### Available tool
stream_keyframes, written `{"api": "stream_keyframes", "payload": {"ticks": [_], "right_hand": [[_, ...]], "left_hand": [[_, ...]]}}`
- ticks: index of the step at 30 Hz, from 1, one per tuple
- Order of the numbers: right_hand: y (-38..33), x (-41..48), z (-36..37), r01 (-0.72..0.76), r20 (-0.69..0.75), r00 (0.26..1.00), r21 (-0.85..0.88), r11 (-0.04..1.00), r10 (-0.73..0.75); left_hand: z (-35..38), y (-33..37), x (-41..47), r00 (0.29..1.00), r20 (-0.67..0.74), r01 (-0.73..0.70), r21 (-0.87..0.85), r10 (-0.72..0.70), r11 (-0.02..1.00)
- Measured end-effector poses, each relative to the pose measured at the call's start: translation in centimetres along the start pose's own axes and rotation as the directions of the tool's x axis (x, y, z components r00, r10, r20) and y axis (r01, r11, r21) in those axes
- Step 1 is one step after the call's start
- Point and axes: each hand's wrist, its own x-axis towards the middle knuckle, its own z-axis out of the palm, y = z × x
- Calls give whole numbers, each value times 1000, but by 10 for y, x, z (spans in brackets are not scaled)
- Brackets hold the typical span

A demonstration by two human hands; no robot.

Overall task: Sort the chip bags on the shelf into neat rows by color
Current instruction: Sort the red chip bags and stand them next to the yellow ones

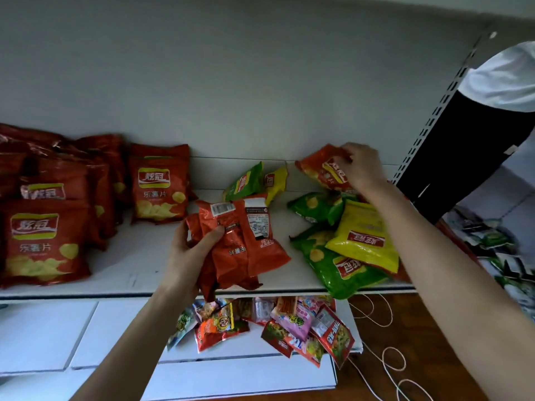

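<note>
White shelf (139,264) under a grey back panel (231,82), left grip (188,251) clamped on a bunch of red bags (243,244), right grip (363,166) pinching a single red bag (320,169) (logo inverted), green and yellow bags (362,238) just below it.

Probably a shop; slotted metal shelving (440,111) holds stocked chip bags (159,183); snack packets (260,322) below.

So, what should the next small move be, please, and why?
Probably bring the red foil chip bag that the right hand grips over to the red bunch in the left hand: red rows stand at the left of the white shelf, while green bags and yellow bags lie beside it.
</note>
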Motion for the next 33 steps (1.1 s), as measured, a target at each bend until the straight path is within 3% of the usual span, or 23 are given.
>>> {"api": "stream_keyframes", "payload": {"ticks": [7, 12, 17, 20, 23, 27, 33], "right_hand": [[-24, -34, -66, 110, -73, 993, 299, 948, -93], [-55, -61, -73, 66, 71, 991, 485, 872, -115], [-109, -80, -52, 84, 379, 880, 466, 881, -285], [-150, -86, -28, 159, 468, 803, 430, 889, -370], [-189, -94, -5, 227, 470, 767, 437, 870, -436], [-234, -104, 18, 345, 446, 723, 428, 835, -527], [-261, -109, 37, 295, 368, 798, 453, 841, -477]], "left_hand": [[8, 24, -8, 968, -58, -246, -18, 245, 969], [-12, 36, -15, 920, -119, -369, 67, 374, 927], [-38, 40, -23, 937, -134, -321, 27, 322, 947], [-60, 43, -31, 956, -134, -263, -4, 260, 965], [-87, 50, -37, 976, -102, -199, -72, 191, 977], [-113, 57, -45, 981, 32, -190, 18, 189, 982], [-151, 69, -40, 988, 84, -134, 16, 132, 991]]}}
